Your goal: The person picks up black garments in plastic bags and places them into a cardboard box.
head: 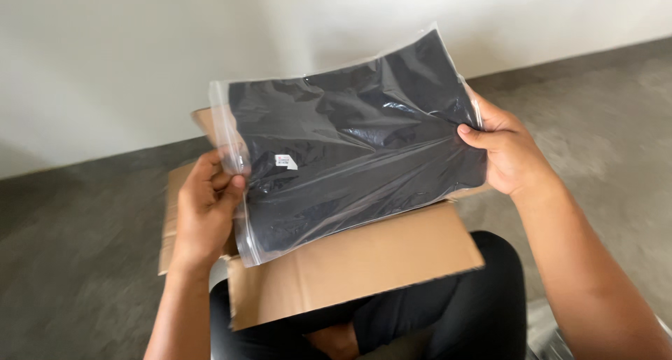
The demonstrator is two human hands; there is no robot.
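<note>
The left hand (204,204) pinches the left edge of a clear plastic bag (350,139) near its sealed strip, thumb and fingers closed on the film. The right hand (507,153) grips the opposite edge, thumb on the front face. Between them the bag hangs tilted, raised above an open cardboard box (364,258) that rests on the person's lap over dark trousers (483,311). Inside the bag lies a folded black garment (364,160) with a small white tag (285,162). Handling it well likely means keeping both pinches on the film's margins, pulling evenly so the slick plastic does not slip or tear. The grey floor (70,262) and white wall (105,52) lie beyond.
</note>
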